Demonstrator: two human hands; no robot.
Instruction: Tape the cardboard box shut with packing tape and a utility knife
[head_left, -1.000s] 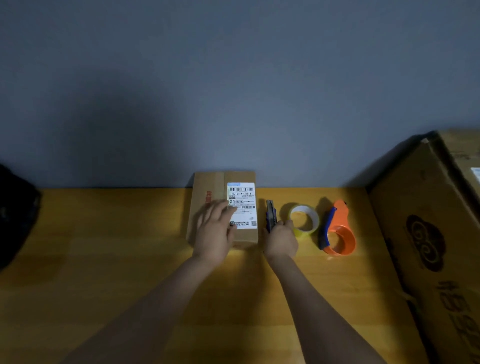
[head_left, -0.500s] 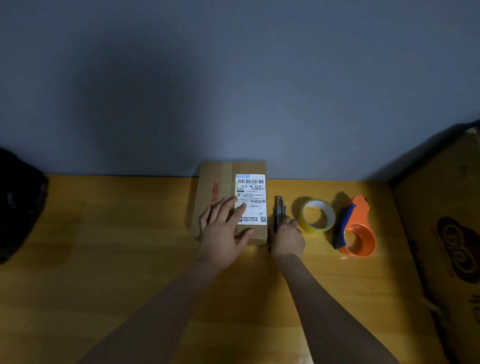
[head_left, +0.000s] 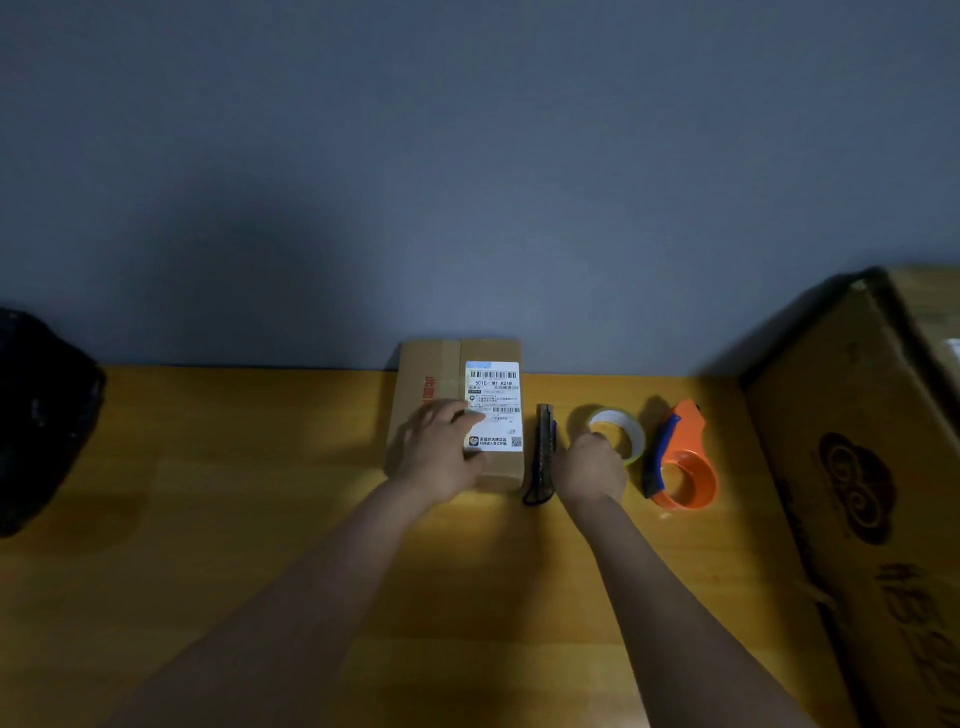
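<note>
Dim grey wall backs a yellow wooden table (head_left: 208, 519), where a small cardboard box (head_left: 431, 364) lies flat against the wall, a white shipping label (head_left: 493, 400) on its right half and a strip of tape already running lengthwise down its top. The left hand (head_left: 441, 457) rests on the box with fingers spread and palm down, pressing rather than gripping. Just right of the box lies a dark utility knife (head_left: 543, 457), and beyond it a roll of clear packing tape (head_left: 631, 436) lying flat, then an orange tape dispenser (head_left: 685, 467). The right hand (head_left: 589, 467) sits between knife and roll, loosely curled with its fingertips at the roll's near rim; whether it has closed on the roll I cannot tell. A large carton (head_left: 857, 467) stands at the right edge and a dark bag (head_left: 41, 415) at the left. The box looks light and fairly stiff, likely to slide on the smooth wood unless held down from above as the left hand does now. The roll is probably light and rigid, best pinched through its open centre with thumb outside; its glossy film may hide the loose end. The knife should be taken by the handle's middle, blade kept retracted until a cut is needed.
</note>
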